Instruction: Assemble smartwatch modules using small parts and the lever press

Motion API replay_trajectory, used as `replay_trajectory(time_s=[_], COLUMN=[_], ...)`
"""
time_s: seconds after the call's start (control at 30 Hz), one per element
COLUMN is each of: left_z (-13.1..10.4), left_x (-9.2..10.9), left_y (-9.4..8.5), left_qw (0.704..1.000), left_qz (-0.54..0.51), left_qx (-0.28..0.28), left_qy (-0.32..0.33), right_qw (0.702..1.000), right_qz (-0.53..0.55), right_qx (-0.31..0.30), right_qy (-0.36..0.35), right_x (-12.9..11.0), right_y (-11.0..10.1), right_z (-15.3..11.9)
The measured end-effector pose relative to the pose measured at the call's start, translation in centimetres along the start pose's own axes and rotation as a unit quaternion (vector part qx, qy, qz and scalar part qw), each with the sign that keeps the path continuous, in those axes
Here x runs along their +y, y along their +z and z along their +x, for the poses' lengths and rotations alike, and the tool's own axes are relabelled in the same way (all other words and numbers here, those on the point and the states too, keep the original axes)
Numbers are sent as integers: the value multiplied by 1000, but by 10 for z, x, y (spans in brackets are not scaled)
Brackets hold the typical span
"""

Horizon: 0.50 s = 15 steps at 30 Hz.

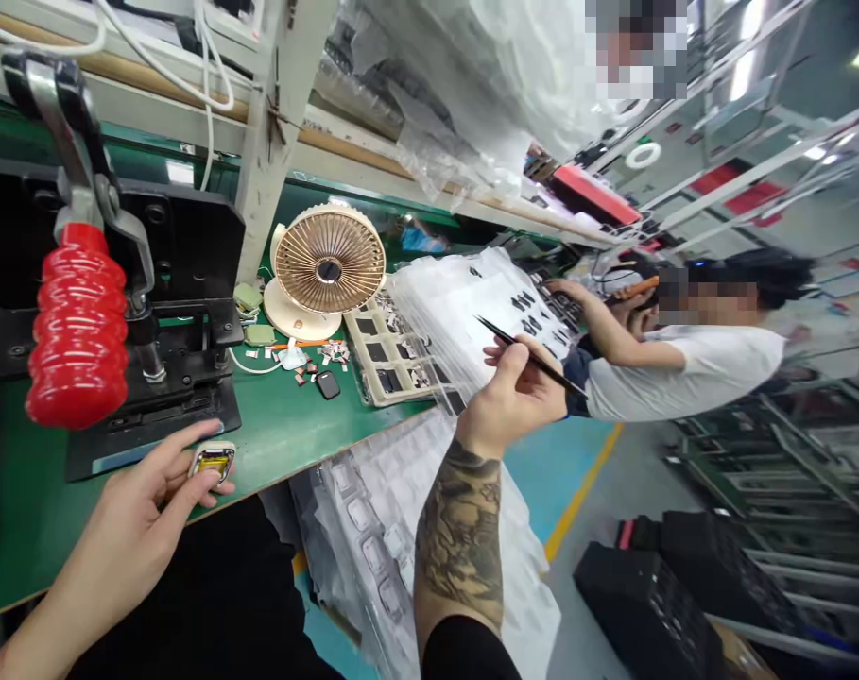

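Between the thumb and fingers of my left hand [146, 501] is a small watch case [214, 461], its open side showing yellow and dark parts inside. It is held just above the front edge of the green bench [280, 416]. My right hand [508, 401] grips black tweezers [521, 351], raised over the near edge of a white sheet of small black parts [504, 297]. The tweezers' tips point up and left, apart from the sheet, with nothing visible in them. Right of the left hand, a dark square piece [327, 384] lies among small scraps.
A press with a red handle [78, 326] stands at the left. Behind are a cream fan [328, 269] and a compartment tray [379, 364]. Plastic trays of watch-shaped pieces [376, 548] sit below the bench edge. At right, a co-worker in a white shirt [719, 368] works alongside.
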State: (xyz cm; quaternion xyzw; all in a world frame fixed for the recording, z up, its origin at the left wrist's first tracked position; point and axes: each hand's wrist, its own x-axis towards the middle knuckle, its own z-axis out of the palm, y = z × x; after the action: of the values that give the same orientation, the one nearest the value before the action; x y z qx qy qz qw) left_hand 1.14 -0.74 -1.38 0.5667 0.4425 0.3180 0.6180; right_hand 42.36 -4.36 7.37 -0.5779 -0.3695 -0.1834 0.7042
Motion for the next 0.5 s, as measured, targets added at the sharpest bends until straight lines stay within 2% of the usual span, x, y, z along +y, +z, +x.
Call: replay_trajectory(time_s=[0.07, 0.1, 0.17, 0.2, 0.27, 0.33, 0.4, 0.47, 0.5], left_z=[2, 2, 1, -1, -3, -4, -4, -3, -2], left_x=[-3, -4, -6, -6, -4, -1, 0, -1, -3], left_y=[2, 3, 3, 3, 3, 2, 1, -1, -2], left_qw=[1000, 999, 999, 998, 997, 997, 997, 996, 995], left_qz=[28, 36, 43, 45, 44, 45, 54, 67, 71], left_qx=[-12, -5, 14, 24, 36, 38, 36, 34, 32], left_qy=[6, 13, 29, 36, 45, 48, 51, 53, 54], right_qw=[999, 998, 989, 973, 907, 825, 762, 726, 718], right_qz=[-38, -46, -35, -23, -3, -17, -62, -97, -103], right_qx=[20, -6, -124, -201, -362, -478, -549, -593, -607], right_qy=[-23, -31, -72, -113, -215, -300, -337, -335, -325], right_x=[1, -3, -14, -21, -32, -38, -39, -37, -35], right_y=[6, 8, 8, 9, 13, 23, 34, 43, 44], right_z=[-19, -35, -72, -90, -118, -134, -142, -143, -142])
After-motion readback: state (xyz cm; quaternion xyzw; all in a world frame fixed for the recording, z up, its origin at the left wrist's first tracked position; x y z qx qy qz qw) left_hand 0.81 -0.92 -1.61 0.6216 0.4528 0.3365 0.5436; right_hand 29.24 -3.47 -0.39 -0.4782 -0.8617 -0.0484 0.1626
